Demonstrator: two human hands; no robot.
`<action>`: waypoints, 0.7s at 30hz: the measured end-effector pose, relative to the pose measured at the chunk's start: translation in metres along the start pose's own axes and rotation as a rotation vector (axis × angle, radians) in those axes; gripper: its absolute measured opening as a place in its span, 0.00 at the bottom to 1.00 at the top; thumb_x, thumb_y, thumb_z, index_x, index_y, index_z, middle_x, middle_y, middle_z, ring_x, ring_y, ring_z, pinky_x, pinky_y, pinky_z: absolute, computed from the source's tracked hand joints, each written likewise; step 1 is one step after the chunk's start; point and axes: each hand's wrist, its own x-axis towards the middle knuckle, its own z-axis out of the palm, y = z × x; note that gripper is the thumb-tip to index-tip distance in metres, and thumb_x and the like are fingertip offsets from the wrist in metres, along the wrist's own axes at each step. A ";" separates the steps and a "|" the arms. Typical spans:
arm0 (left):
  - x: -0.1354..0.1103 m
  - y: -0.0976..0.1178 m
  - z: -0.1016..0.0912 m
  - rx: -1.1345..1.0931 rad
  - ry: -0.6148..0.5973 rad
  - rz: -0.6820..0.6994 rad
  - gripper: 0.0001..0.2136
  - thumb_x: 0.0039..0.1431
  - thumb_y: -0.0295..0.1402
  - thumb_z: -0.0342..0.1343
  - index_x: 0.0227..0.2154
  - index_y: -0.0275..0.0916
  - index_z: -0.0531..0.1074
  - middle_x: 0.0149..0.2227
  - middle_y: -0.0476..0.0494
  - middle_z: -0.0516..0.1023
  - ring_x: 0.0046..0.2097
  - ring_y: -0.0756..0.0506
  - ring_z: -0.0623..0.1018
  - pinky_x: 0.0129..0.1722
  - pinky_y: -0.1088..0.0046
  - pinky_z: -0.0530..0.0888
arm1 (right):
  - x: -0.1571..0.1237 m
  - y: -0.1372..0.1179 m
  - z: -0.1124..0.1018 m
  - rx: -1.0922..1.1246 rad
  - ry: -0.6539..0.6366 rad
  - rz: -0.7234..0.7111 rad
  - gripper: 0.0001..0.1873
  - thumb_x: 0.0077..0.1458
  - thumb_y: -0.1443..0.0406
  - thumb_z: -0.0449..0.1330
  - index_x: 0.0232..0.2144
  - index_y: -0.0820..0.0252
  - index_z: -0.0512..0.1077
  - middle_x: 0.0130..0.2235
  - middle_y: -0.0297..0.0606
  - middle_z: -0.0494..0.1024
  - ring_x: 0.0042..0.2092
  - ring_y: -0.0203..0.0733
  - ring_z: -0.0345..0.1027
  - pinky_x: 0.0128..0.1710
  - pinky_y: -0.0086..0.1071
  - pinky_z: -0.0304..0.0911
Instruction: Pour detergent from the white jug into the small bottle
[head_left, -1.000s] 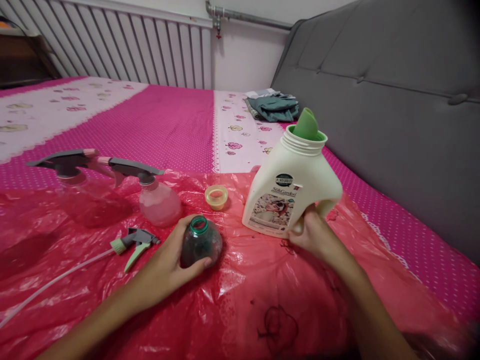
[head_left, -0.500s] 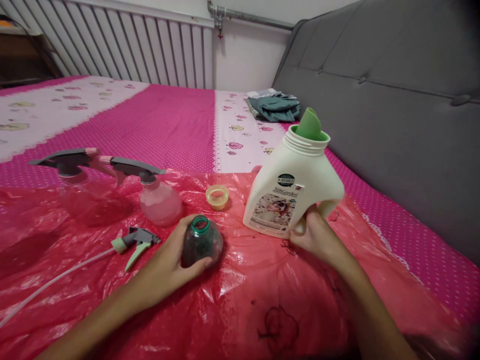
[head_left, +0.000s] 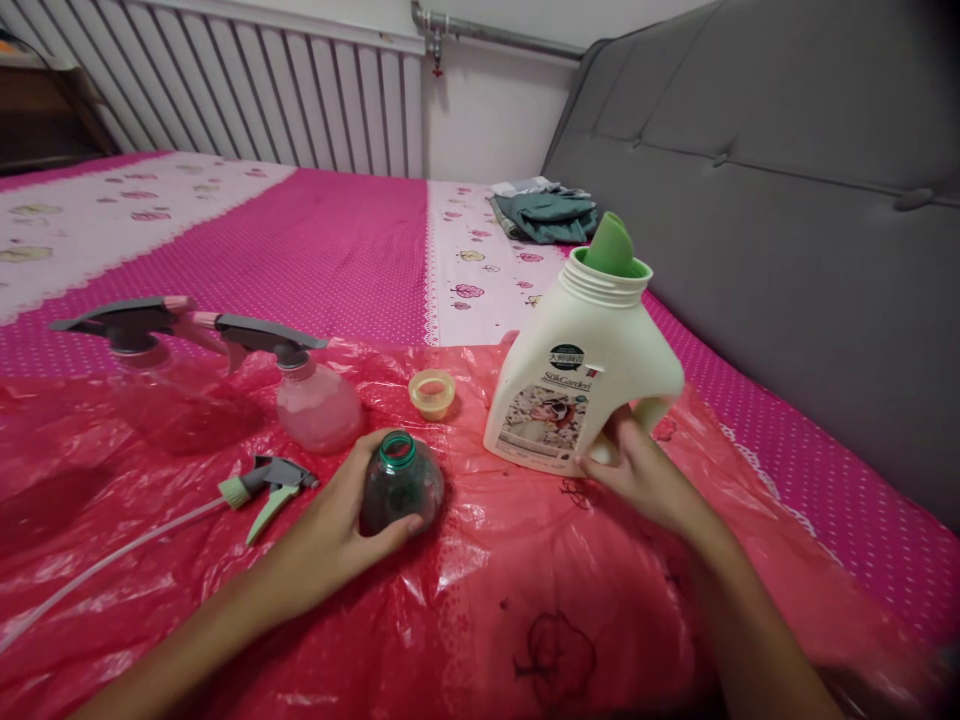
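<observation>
My left hand [head_left: 337,520] is wrapped around a small dark round bottle [head_left: 400,487] with an open green neck, standing on the red plastic sheet [head_left: 480,610]. My right hand [head_left: 637,470] grips the handle of a cream detergent jug [head_left: 585,370] with a green pour spout and no cap. The jug stands tilted a little on the sheet, just right of the small bottle. A yellowish cap [head_left: 432,393] lies between them, farther back.
Two spray bottles with grey triggers [head_left: 300,385] [head_left: 161,375] stand at the left. A loose trigger head with a white tube [head_left: 266,482] lies near my left wrist. Folded clothes [head_left: 547,212] rest on the pink bed by the grey headboard [head_left: 787,190].
Almost nothing differs. The jug rose slightly half a second ago and sits back at its earlier height; both hands keep their grips.
</observation>
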 end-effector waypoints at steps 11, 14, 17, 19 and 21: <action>0.001 0.000 0.000 -0.002 -0.004 -0.004 0.36 0.69 0.57 0.65 0.69 0.47 0.61 0.66 0.30 0.79 0.66 0.24 0.82 0.71 0.37 0.77 | 0.001 -0.004 0.000 0.124 -0.020 0.026 0.44 0.70 0.46 0.66 0.73 0.68 0.58 0.68 0.57 0.59 0.73 0.56 0.56 0.81 0.58 0.54; 0.001 -0.002 0.000 -0.004 -0.002 -0.019 0.36 0.68 0.58 0.65 0.69 0.46 0.61 0.66 0.30 0.79 0.66 0.23 0.82 0.70 0.36 0.77 | 0.002 -0.007 0.000 0.168 -0.020 0.022 0.43 0.72 0.47 0.66 0.73 0.68 0.59 0.69 0.57 0.59 0.73 0.55 0.56 0.81 0.56 0.55; 0.001 -0.001 0.000 -0.006 -0.009 -0.017 0.36 0.68 0.58 0.65 0.69 0.46 0.61 0.66 0.29 0.79 0.67 0.24 0.82 0.71 0.37 0.77 | 0.003 -0.008 0.000 0.208 -0.028 0.022 0.44 0.72 0.48 0.67 0.74 0.68 0.59 0.68 0.57 0.60 0.72 0.56 0.57 0.79 0.57 0.58; 0.001 0.000 0.000 -0.007 -0.009 -0.015 0.36 0.68 0.58 0.65 0.69 0.46 0.61 0.65 0.29 0.79 0.66 0.24 0.82 0.70 0.37 0.77 | 0.003 -0.006 0.000 0.230 -0.030 0.020 0.44 0.72 0.47 0.68 0.75 0.68 0.59 0.68 0.57 0.60 0.72 0.57 0.57 0.79 0.58 0.58; 0.002 0.002 -0.001 -0.009 -0.009 -0.019 0.36 0.68 0.58 0.65 0.69 0.46 0.61 0.65 0.29 0.79 0.65 0.24 0.82 0.70 0.37 0.77 | 0.004 -0.005 0.001 0.247 -0.022 0.015 0.45 0.73 0.46 0.68 0.75 0.68 0.60 0.69 0.57 0.59 0.73 0.58 0.55 0.80 0.60 0.55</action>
